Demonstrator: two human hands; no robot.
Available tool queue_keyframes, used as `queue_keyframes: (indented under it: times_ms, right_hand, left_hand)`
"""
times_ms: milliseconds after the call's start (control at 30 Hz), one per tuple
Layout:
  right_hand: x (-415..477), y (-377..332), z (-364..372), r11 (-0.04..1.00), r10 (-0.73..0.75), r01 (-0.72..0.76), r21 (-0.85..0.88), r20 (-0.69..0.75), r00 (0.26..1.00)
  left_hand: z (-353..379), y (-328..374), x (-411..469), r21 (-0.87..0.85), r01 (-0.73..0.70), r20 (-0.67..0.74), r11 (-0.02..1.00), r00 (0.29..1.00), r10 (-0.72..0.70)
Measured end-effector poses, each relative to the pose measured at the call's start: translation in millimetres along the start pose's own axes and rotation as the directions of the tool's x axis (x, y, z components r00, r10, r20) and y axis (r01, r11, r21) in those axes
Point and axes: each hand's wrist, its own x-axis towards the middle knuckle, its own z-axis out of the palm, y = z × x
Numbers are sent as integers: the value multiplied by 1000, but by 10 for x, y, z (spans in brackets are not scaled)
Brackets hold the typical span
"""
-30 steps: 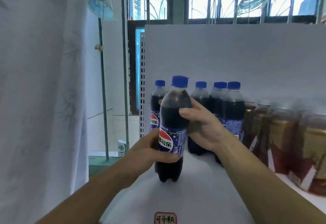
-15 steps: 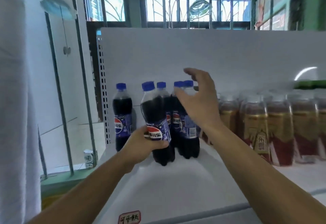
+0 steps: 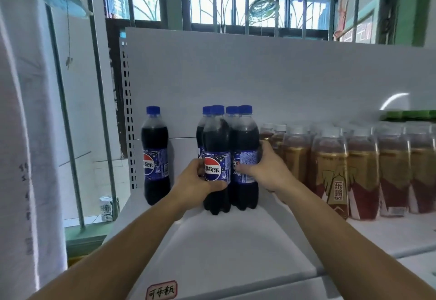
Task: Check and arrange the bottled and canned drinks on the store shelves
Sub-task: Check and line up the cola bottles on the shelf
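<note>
Left hand (image 3: 195, 185) fingers wrap front cola bottle (image 3: 215, 139); right hand (image 3: 267, 170) fingers hold neighbouring cola bottle (image 3: 246, 139); both hold dark soda.

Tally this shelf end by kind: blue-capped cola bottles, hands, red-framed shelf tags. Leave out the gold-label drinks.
Blue-capped cola bottles: 5. One stands apart on the left and four are clustered. The left hand grips the front one; the right hand grips its neighbour.
Hands: 2
Red-framed shelf tags: 1
Total: 8
</note>
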Motion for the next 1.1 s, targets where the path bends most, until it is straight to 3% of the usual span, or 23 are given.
queue_keyframes:
  times_ms: [233, 300, 400, 467, 533, 667, 833, 1000, 1100]
  right_hand:
    - [-68, -96, -70, 999, -28, 28, -42, -3, 1000]
    - [-111, -215, -142, 987, -126, 108, -123, -150, 981]
    - [-243, -535, -161, 938, -347, 313, -150, -378, 858]
    - [-348, -802, -8, 890, -443, 450, -75, -376, 814]
    - [-390, -1021, 283, 864, -490, 504, -9, -250, 835]
    - [-204, -1282, 1018, 899, -437, 438, -20, 55, 898]
    - [147, -1204, 1562, 964, -264, 265, -4, 85, 961]
    - [284, -951, 1694, 989, -79, 65, 136, 103, 991]
    - [287, -911, 1641, 963, -87, 60, 263, 92, 992]
  left_hand:
    - [-155, -41, -49, 42, -26, 12, 999, 1000, 25]
    - [-314, -71, -67, 66, -45, -64, 997, 997, 49]
    - [-627, -152, -129, 15, -24, -170, 1000, 985, 26]
    - [-848, -265, -170, 44, 24, -207, 999, 978, -14]
    - [-1030, -391, -202, 111, 70, -248, 991, 968, -40]
    - [-1296, -549, -332, 373, 151, -288, 916, 957, -40]
    - [-1476, -642, -456, 503, 141, -293, 853, 956, 14]
    - [-1479, -743, -436, 467, 103, -258, 878, 966, 24]
    - [-1394, -729, -413, 290, 58, -247, 955, 969, 16]
